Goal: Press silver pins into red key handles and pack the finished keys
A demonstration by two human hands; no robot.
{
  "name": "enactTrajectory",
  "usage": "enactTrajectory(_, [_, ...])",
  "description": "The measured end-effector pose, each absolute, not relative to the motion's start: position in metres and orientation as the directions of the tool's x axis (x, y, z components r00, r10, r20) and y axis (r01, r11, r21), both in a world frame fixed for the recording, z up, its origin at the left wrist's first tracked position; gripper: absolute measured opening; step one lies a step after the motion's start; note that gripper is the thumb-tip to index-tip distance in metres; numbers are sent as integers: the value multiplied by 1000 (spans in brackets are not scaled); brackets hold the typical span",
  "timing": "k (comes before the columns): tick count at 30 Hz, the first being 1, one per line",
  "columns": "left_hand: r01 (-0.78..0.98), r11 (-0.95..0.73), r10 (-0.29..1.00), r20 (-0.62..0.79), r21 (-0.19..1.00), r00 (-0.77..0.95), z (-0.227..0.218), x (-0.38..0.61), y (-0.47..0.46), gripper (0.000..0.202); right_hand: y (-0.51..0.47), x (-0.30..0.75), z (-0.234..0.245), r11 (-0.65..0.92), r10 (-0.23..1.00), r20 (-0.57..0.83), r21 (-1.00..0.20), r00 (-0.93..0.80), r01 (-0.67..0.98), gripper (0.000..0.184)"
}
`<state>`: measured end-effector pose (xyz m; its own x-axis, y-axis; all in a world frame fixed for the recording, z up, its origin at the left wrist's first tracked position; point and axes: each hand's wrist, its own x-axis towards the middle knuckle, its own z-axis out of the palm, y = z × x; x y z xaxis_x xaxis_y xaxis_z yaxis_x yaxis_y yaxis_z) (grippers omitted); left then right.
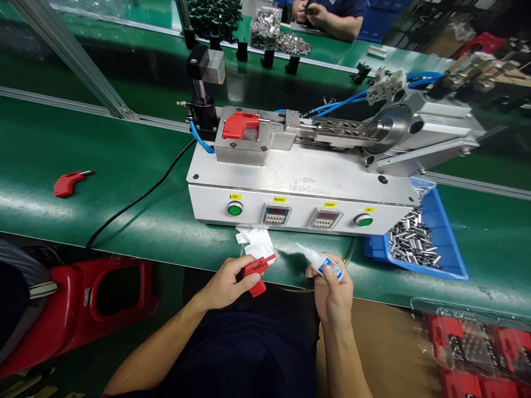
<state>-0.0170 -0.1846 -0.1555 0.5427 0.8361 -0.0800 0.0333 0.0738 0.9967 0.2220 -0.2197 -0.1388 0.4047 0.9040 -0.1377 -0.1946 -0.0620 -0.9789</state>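
My left hand (228,283) is closed round a red plastic handle (256,273), just off the bench's front edge. In my right hand (333,290) is a small white glue bottle (323,261) with a blue label, its pointed nozzle tilted up and to the left. The two are held a short way apart. Beyond them stands a bench machine (298,171) with green buttons and two small displays. A second red handle (240,126) lies in its metal fixture, with a metal rod at its right end. A white cloth (258,241) lies by the machine's front.
Another red handle (69,183) with a metal tip lies at the left of the green bench (145,215). A blue bin (450,243) of short metal tubes stands right. Packed red parts (456,331) sit lower right, a red stool (74,309) lower left. A co-worker's hands (313,12) show across the bench.
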Motion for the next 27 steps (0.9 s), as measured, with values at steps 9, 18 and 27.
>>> enactTrajectory(9, [43, 64, 844, -77, 997, 531, -156, -16, -186, 37, -220, 221, -137, -56, 907, -122, -984, 403, -171, 33])
enactTrajectory(18, [40, 67, 843, -79, 997, 533, -156, -17, -185, 37, -220, 221, -138, -66, 902, -140, -980, 408, -189, 34])
enactTrajectory(27, [55, 68, 841, -87, 996, 535, -157, -17, -185, 38, -221, 222, -139, -64, 910, -131, -982, 394, -180, 33])
